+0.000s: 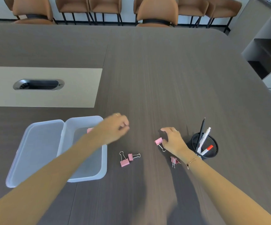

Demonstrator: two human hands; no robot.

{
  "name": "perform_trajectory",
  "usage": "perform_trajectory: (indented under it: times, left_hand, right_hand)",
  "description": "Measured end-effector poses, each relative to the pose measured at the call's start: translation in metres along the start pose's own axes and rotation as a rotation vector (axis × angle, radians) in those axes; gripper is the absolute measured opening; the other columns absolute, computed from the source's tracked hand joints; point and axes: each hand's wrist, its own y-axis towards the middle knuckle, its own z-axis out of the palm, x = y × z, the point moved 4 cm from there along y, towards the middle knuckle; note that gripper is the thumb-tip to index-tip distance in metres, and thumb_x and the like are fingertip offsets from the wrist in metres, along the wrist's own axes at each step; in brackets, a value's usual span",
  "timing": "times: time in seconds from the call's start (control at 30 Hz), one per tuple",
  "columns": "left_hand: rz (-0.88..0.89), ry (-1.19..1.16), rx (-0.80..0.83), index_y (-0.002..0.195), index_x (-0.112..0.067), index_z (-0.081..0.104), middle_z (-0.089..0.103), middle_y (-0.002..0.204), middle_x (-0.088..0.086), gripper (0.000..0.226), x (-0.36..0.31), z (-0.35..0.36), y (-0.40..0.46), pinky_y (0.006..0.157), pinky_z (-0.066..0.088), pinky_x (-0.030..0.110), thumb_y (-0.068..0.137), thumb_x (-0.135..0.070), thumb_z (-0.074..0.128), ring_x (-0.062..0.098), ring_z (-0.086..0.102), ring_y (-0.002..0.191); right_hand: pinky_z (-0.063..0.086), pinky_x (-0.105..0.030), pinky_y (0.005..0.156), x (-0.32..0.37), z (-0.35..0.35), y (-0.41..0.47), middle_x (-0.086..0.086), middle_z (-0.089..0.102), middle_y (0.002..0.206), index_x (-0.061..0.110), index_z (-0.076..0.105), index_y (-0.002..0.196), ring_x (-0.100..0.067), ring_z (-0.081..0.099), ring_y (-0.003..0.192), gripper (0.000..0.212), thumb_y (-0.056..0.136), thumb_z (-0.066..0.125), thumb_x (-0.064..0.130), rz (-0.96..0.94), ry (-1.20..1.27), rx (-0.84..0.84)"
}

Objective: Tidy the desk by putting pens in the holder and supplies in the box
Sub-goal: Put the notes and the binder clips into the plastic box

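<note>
Sitting at the left of the dark wood-grain table (164,70), a translucent plastic box (104,159) is lying open with its hinged lid (39,151) folded flat to the left; a pink binder clip (89,130) is showing inside near the far wall. The left hand (115,127) is hovering just past the box's right edge, blurred, fingers curled loosely inward; whether they are pinching anything I cannot tell. Two pink binder clips (124,162) (130,157) are lying side by side on the table, nearly touching. The right hand (173,140) is pinching another pink clip (158,141) between thumb and fingers. A fifth clip (174,160) is lying beside that wrist. Pens (203,140) are standing in the black mesh holder (211,151).
</note>
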Motion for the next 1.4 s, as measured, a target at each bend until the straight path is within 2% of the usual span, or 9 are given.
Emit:
perform_trajectory:
  times: [0.17,0.3,0.43,0.6,0.77,0.97,1.13,1.27,1.4]
  left_hand:
    - [-0.009,0.390,0.470,0.143,-0.021,0.028,0.031,0.144,0.011,0.074,-0.006,0.088,-0.020,0.086,0.048,0.040,0.081,-0.044,0.062,0.035,0.058,0.106]
    - [-0.075,0.516,0.339,0.145,-0.018,0.027,0.029,0.149,0.016,0.066,0.004,0.125,-0.028,0.082,0.055,0.041,0.090,-0.045,0.052,0.034,0.053,0.114]
    - [-0.049,0.546,0.102,0.094,-0.021,0.073,0.071,0.097,0.009,0.047,0.008,0.140,-0.033,0.029,0.047,0.023,0.056,-0.044,0.086,0.021,0.065,0.068]
    - [-0.076,0.320,-0.026,0.091,-0.015,0.065,0.065,0.096,0.006,0.026,0.001,0.156,-0.039,0.041,0.053,0.020,0.071,-0.019,0.081,0.018,0.061,0.077]
    - [-0.198,-0.076,-0.092,0.097,-0.011,0.058,0.052,0.103,0.001,0.007,0.001,0.159,-0.043,0.055,0.056,0.025,0.093,-0.016,0.055,0.018,0.050,0.087]
    - [-0.319,-0.451,-0.091,0.085,-0.012,0.062,0.051,0.097,0.008,0.011,0.005,0.153,-0.034,0.051,0.048,0.006,0.091,-0.005,0.055,0.012,0.052,0.059]
    - [-0.366,-0.501,-0.085,0.086,-0.010,0.061,0.057,0.094,0.007,0.008,0.009,0.152,-0.029,0.046,0.050,0.011,0.088,-0.003,0.058,0.018,0.057,0.055]
    - [-0.366,-0.511,-0.115,0.086,-0.012,0.061,0.055,0.093,0.006,0.010,0.006,0.154,-0.029,0.044,0.052,0.017,0.088,-0.003,0.058,0.016,0.055,0.055]
    - [-0.345,-0.492,-0.145,0.078,-0.014,0.062,0.053,0.088,0.002,0.014,0.005,0.151,-0.029,0.055,0.048,0.004,0.084,-0.001,0.062,0.008,0.056,0.063]
  right_hand:
    - [0.044,-0.043,0.102,0.004,0.020,-0.004,-0.006,0.043,0.140,0.023,0.038,0.140,-0.029,0.041,0.125,0.057,0.088,0.060,0.026,-0.100,-0.194,0.143]
    - [0.054,-0.039,0.082,0.008,0.025,-0.006,-0.011,0.050,0.116,0.012,0.057,0.117,-0.028,0.051,0.106,0.028,0.091,0.056,0.022,-0.160,-0.252,0.016]
    - [0.053,-0.035,0.080,0.013,0.016,-0.011,-0.011,0.046,0.107,0.003,0.059,0.103,-0.028,0.055,0.080,0.017,0.088,0.053,0.008,-0.150,-0.126,-0.033]
    - [0.040,-0.033,0.061,0.019,-0.021,-0.024,-0.009,0.033,0.098,0.005,0.044,0.090,-0.022,0.038,0.050,0.010,0.083,0.050,0.000,-0.053,-0.100,-0.088]
    - [0.047,-0.036,0.091,-0.001,0.003,-0.055,-0.022,0.042,0.122,0.000,0.041,0.115,-0.036,0.058,0.105,0.032,0.092,0.050,0.020,0.117,-0.396,0.207]
    - [0.044,-0.032,0.101,-0.027,0.025,-0.060,-0.019,0.048,0.134,-0.005,0.040,0.132,-0.031,0.048,0.126,0.041,0.095,0.045,0.012,0.228,-0.469,0.296]
    - [0.046,-0.033,0.096,-0.028,0.020,-0.061,-0.020,0.054,0.130,-0.005,0.046,0.123,-0.032,0.055,0.120,0.030,0.095,0.042,0.006,0.281,-0.260,0.225]
    - [0.043,-0.030,0.073,-0.019,0.016,-0.058,-0.021,0.061,0.118,0.005,0.046,0.098,-0.035,0.061,0.107,0.011,0.089,0.052,0.009,0.242,-0.193,0.207]
    - [0.037,-0.027,0.066,-0.014,0.014,-0.055,-0.022,0.064,0.111,0.002,0.048,0.100,-0.036,0.064,0.098,0.019,0.087,0.054,0.014,0.195,-0.154,0.171]
